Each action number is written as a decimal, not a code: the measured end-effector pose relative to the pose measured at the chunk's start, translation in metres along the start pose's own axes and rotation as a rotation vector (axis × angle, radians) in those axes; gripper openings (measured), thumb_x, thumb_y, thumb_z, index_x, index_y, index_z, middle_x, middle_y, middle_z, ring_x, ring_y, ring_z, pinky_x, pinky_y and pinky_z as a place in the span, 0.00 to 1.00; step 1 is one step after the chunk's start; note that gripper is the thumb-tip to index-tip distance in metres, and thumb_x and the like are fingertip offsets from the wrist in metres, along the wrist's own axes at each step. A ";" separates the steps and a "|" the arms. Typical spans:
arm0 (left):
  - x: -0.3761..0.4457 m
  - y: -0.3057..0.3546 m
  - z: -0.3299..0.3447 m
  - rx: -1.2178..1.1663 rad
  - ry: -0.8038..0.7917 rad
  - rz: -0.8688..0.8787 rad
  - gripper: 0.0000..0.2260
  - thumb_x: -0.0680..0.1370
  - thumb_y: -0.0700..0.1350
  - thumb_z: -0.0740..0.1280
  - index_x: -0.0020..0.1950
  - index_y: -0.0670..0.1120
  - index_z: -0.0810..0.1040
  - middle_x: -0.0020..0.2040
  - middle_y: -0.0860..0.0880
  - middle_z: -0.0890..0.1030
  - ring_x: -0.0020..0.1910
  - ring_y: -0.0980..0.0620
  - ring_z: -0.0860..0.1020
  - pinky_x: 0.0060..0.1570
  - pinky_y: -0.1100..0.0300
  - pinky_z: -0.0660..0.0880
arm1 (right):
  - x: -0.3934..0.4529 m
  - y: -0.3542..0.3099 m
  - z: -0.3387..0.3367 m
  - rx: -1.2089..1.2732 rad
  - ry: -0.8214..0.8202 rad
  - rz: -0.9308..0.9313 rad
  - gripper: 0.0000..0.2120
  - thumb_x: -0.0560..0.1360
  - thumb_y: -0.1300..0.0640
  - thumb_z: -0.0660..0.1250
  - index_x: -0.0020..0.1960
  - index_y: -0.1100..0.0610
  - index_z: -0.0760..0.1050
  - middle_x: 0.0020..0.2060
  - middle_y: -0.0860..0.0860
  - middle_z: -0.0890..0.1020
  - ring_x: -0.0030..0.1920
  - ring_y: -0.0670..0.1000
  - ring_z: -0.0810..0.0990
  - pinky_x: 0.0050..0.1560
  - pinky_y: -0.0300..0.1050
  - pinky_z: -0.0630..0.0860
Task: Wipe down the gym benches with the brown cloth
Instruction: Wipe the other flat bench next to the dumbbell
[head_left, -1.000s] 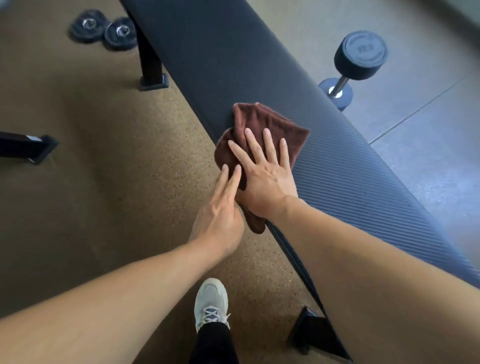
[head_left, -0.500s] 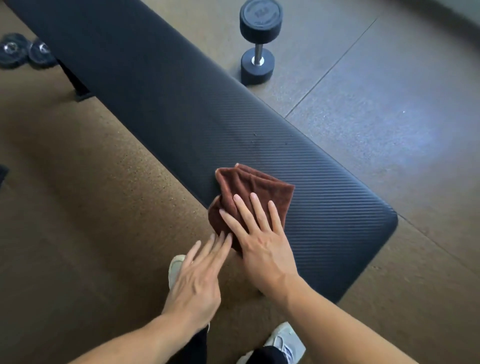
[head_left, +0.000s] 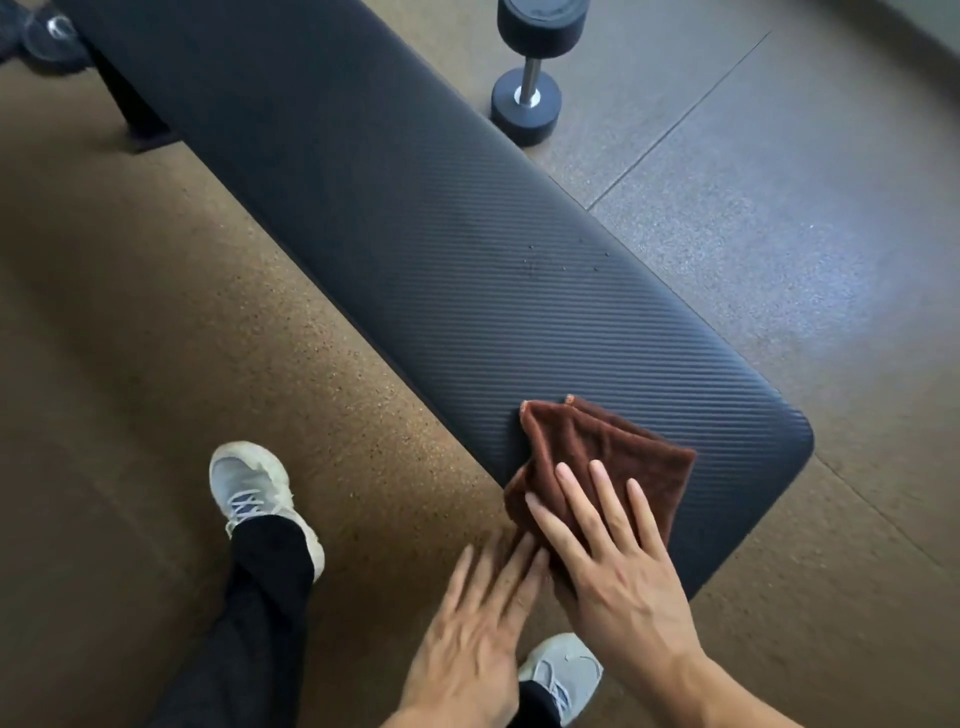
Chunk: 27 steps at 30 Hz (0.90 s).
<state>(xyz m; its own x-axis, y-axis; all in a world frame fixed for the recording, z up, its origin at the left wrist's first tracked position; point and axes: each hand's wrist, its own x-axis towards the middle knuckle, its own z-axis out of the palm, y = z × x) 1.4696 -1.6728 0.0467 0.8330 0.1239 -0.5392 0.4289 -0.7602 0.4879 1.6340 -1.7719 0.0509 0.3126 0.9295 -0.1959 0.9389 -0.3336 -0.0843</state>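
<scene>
A folded brown cloth (head_left: 602, 457) lies on the near end of a long black ribbed gym bench (head_left: 415, 218) that runs from top left to lower right. My right hand (head_left: 608, 551) presses flat on the cloth with straight, spread fingers. Part of the cloth hangs over the bench's near edge. My left hand (head_left: 483, 623) hovers beside the right one, off the bench's edge, fingers straight and blurred, holding nothing. A few small droplets (head_left: 561, 260) sit on the pad further up.
A black dumbbell (head_left: 530, 67) stands on end on the floor behind the bench. Weight plates (head_left: 47, 36) lie at the top left by a bench leg (head_left: 130, 104). My two grey shoes (head_left: 254, 488) (head_left: 563, 670) stand on the brown speckled floor.
My right hand has slid the cloth along the pad to the bench's near end. My left hand followed beside it and came off the cloth. My feet have stepped along.
</scene>
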 end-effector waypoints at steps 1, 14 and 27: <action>0.004 -0.009 -0.006 -0.002 0.018 -0.011 0.48 0.65 0.51 0.62 0.83 0.43 0.47 0.82 0.46 0.56 0.80 0.44 0.55 0.72 0.46 0.58 | 0.013 -0.004 -0.003 -0.015 0.009 -0.023 0.49 0.71 0.55 0.76 0.84 0.46 0.53 0.83 0.54 0.55 0.83 0.61 0.52 0.79 0.65 0.50; 0.038 -0.231 -0.213 -0.233 0.434 -0.419 0.49 0.77 0.41 0.68 0.80 0.53 0.31 0.82 0.50 0.37 0.81 0.51 0.38 0.80 0.49 0.47 | 0.359 -0.133 -0.056 -0.050 0.036 -0.160 0.38 0.80 0.59 0.61 0.84 0.46 0.48 0.84 0.53 0.47 0.83 0.60 0.44 0.81 0.63 0.46; 0.060 -0.408 -0.365 -0.352 0.385 -0.441 0.48 0.79 0.39 0.67 0.79 0.63 0.32 0.83 0.58 0.43 0.79 0.48 0.61 0.70 0.53 0.69 | 0.575 -0.191 -0.111 0.028 -0.175 -0.115 0.50 0.77 0.35 0.65 0.82 0.44 0.32 0.83 0.50 0.35 0.81 0.59 0.30 0.79 0.67 0.34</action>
<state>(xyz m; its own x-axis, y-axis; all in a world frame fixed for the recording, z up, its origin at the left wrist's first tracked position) 1.4722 -1.1227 0.0663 0.5909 0.6426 -0.4878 0.7908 -0.3415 0.5080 1.6507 -1.1569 0.0626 0.1715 0.9209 -0.3501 0.9619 -0.2332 -0.1424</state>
